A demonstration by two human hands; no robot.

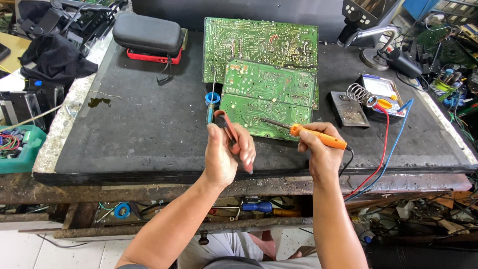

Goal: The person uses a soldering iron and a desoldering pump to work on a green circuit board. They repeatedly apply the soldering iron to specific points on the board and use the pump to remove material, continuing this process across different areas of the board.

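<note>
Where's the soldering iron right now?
In the head view, the orange soldering iron is in the right hand, right of centre, its tip over the near edge of the smaller green circuit board.

a dark workbench [149,134] carries two green circuit boards [264,74], a black zip case [147,33] and a soldering-iron stand [354,107].

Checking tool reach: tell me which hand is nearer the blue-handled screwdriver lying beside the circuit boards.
Left. The left hand, gripping red-handled pliers, is just below the screwdriver. The right hand, holding the soldering iron, is farther off to its right.
</note>
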